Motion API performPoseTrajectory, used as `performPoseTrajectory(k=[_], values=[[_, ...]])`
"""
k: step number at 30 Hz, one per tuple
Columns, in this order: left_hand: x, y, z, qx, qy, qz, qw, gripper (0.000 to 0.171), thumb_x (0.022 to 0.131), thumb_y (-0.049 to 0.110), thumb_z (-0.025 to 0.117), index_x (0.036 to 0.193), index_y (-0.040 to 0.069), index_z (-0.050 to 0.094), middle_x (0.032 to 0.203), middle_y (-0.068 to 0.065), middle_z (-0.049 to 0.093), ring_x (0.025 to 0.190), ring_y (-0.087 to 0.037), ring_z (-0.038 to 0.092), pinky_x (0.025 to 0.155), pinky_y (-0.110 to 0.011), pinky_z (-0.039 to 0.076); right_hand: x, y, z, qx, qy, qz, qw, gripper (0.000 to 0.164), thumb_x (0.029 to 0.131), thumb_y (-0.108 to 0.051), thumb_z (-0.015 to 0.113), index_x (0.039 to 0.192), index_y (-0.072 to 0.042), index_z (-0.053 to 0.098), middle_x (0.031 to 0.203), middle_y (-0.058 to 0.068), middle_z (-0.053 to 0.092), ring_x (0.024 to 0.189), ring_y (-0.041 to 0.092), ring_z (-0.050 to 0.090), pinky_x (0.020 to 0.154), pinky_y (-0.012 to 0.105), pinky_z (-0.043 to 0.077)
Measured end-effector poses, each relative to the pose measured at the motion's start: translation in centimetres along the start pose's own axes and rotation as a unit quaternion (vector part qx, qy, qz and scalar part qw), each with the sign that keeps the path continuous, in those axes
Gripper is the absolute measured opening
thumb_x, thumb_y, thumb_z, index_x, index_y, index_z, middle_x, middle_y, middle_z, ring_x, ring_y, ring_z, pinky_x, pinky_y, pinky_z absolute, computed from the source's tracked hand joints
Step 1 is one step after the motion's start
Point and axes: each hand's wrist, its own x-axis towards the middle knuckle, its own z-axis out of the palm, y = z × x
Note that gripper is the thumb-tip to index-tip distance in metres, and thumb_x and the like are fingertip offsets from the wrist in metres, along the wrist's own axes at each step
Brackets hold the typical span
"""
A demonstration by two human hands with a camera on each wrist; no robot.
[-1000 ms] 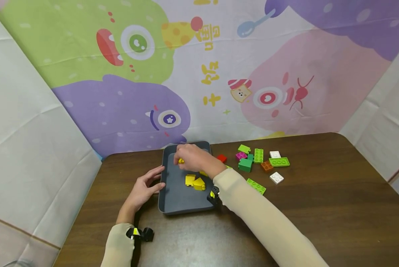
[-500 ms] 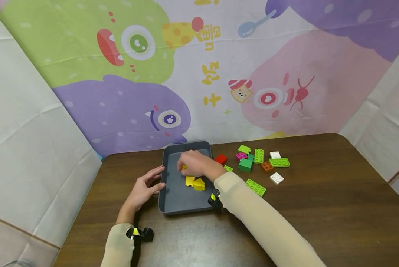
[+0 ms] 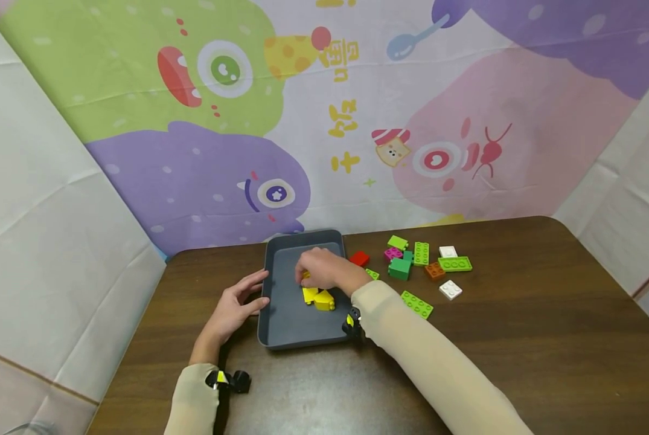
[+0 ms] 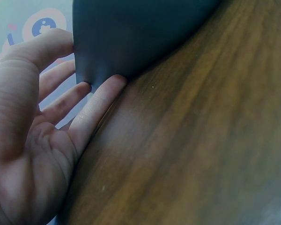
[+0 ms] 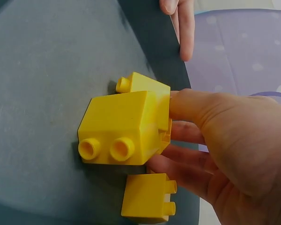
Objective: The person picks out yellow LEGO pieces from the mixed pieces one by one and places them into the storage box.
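My right hand (image 3: 324, 269), reaching into the dark grey tray (image 3: 283, 329), pinches a yellow toy brick (image 3: 305, 275) over the tray floor. In the right wrist view its fingertips lie behind the yellow pieces, and part of the held brick is hidden. Close by are a slanted yellow brick (image 5: 114, 122) with two studs facing the camera and a small square yellow brick (image 5: 144, 197). My left hand (image 3: 233, 307) rests against the tray's left side. Its fingers are spread and touch the tray wall (image 4: 117, 42) in the left wrist view.
Right of the tray several loose bricks lie on the wooden table (image 3: 520, 338): a red brick (image 3: 359, 258), a dark green brick (image 3: 399, 269), a brown brick (image 3: 434, 270), a white brick (image 3: 451, 290) and a lime plate (image 3: 417, 304). A printed cloth (image 3: 346, 199) hangs behind.
My right hand has moved toward the front and slightly right inside the tray, bringing the yellow brick up to the other yellow ones. The left hand and tray have stayed put.
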Motion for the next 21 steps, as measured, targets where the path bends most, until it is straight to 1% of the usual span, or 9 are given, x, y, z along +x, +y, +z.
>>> performPoseTrajectory(k=[7, 11, 16, 21], values=[[-0.03, -0.04, -0.03, -0.001, -0.001, 0.001, 1.0, 0.062, 0.093, 0.016, 0.072, 0.149, 0.011, 0.047, 0.16, -0.01, 0.039, 0.137, -0.039, 0.045, 0.075, -0.027, 0.06, 0.15, 0.28, 0.15, -0.004, 0.004, 0.007, 1.0, 0.015, 0.095, -0.019, 0.069, 0.105, -0.017, 0.08, 0.112, -0.002, 0.075, 0.102, 0.019, 0.064, 0.095, 0.039, 0.055], [0.02, -0.16, -0.05, -0.001, -0.001, 0.005, 1.0, 0.062, 0.093, 0.016, 0.072, 0.149, 0.01, 0.047, 0.16, -0.01, 0.039, 0.137, -0.04, 0.044, 0.075, -0.027, 0.06, 0.23, 0.27, 0.27, -0.01, 0.004, 0.011, 1.0, 0.014, 0.095, -0.018, 0.069, 0.103, -0.018, 0.08, 0.112, -0.002, 0.075, 0.103, 0.019, 0.064, 0.096, 0.04, 0.055], [0.08, -0.21, -0.07, -0.001, -0.001, 0.003, 1.0, 0.063, 0.092, 0.017, 0.072, 0.149, 0.011, 0.047, 0.159, -0.01, 0.04, 0.137, -0.04, 0.044, 0.075, -0.028, 0.06, 0.25, 0.17, 0.35, -0.016, 0.002, 0.01, 1.0, 0.011, 0.094, -0.017, 0.069, 0.099, -0.019, 0.079, 0.112, -0.003, 0.075, 0.1, 0.019, 0.065, 0.094, 0.039, 0.056], [0.1, -0.25, -0.09, -0.002, 0.0, 0.002, 1.0, 0.063, 0.092, 0.016, 0.073, 0.149, 0.011, 0.048, 0.159, -0.01, 0.04, 0.136, -0.04, 0.045, 0.074, -0.028, 0.06, 0.33, 0.12, 0.48, -0.02, 0.004, 0.013, 1.0, 0.011, 0.094, -0.017, 0.07, 0.099, -0.019, 0.08, 0.109, -0.004, 0.075, 0.096, 0.018, 0.065, 0.092, 0.037, 0.056]])
